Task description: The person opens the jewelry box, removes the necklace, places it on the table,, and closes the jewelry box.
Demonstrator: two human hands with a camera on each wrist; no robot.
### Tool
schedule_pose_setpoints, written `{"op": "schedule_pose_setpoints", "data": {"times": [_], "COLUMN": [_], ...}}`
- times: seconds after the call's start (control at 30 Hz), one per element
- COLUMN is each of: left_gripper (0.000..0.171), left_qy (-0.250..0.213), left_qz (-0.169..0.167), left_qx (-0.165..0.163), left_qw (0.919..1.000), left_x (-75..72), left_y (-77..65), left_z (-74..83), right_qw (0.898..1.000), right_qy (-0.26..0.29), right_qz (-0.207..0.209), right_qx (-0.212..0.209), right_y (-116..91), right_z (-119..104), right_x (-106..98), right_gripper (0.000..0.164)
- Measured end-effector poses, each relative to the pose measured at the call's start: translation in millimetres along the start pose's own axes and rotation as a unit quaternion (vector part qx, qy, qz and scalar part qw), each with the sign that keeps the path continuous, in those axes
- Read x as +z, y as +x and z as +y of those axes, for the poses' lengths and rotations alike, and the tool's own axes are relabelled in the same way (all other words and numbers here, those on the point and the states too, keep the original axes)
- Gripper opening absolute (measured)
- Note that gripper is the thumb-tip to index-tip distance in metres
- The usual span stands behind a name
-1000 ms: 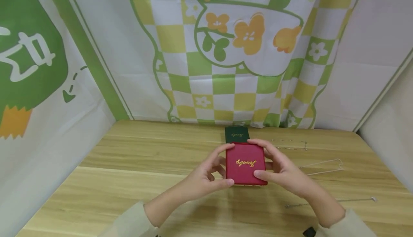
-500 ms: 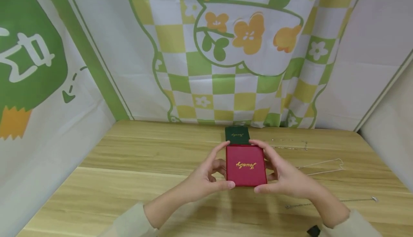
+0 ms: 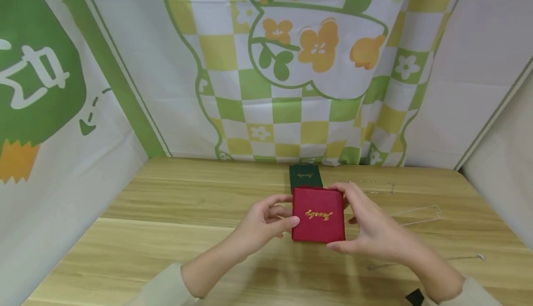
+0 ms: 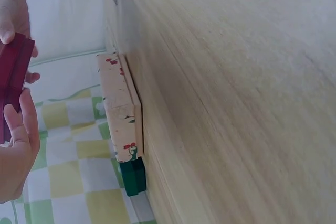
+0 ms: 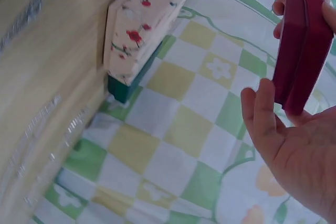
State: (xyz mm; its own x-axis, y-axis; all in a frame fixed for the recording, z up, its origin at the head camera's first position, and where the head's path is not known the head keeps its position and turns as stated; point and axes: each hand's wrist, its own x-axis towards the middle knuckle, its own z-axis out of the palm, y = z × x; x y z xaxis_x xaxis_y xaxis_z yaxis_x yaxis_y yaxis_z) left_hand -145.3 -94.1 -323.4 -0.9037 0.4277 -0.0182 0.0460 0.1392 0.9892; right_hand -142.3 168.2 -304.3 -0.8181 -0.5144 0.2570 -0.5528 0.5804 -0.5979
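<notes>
A red jewelry box [image 3: 318,214] with gold lettering is held above the table between both hands. Its lid is closed, with the seam along its side showing in the right wrist view. My left hand [image 3: 262,222] grips its left side, thumb on the lettered face. My right hand [image 3: 376,229] grips the right side, thumb at the near edge and index finger at the far edge. Beneath, on the table, a cream flower-patterned box [image 4: 118,103] shows in the wrist views; the red box hides it in the head view. Behind stands a green jewelry box [image 3: 306,176].
On the right of the wooden table [image 3: 166,204] lie several thin chains, among them a necklace [image 3: 420,215] and a chain [image 3: 462,257] nearer the front. A small black object [image 3: 414,296] shows by the right sleeve. A checkered curtain [image 3: 287,111] hangs behind.
My left thumb has moved up from the box's lower left corner onto its left side, with the left fingers lower. My right thumb has slid from the lettered face to the near edge.
</notes>
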Motion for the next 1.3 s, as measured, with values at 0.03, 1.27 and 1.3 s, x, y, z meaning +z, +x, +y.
{"op": "schedule_pose_setpoints", "data": {"times": [0.03,1.27,1.3], "left_gripper": [0.052,0.034,0.034], "left_qy": [-0.002,-0.011,-0.017], "left_qz": [-0.002,-0.090,-0.090], "left_qx": [-0.003,-0.120,-0.125], "left_qw": [1.0000,0.9886,0.9880], "left_x": [0.1,22.9,23.5], "left_y": [-0.3,-9.5,-9.3], "left_z": [1.4,-36.9,-38.5], "right_qw": [1.000,0.990,0.990], "right_qy": [-0.021,-0.093,-0.093], "right_qz": [0.006,-0.102,-0.103], "right_qx": [-0.008,0.022,0.024], "right_y": [-0.5,-32.6,-33.2], "right_z": [-1.6,13.8,14.8], "right_x": [-1.6,34.1,35.9], "right_gripper": [0.092,0.087,0.088]}}
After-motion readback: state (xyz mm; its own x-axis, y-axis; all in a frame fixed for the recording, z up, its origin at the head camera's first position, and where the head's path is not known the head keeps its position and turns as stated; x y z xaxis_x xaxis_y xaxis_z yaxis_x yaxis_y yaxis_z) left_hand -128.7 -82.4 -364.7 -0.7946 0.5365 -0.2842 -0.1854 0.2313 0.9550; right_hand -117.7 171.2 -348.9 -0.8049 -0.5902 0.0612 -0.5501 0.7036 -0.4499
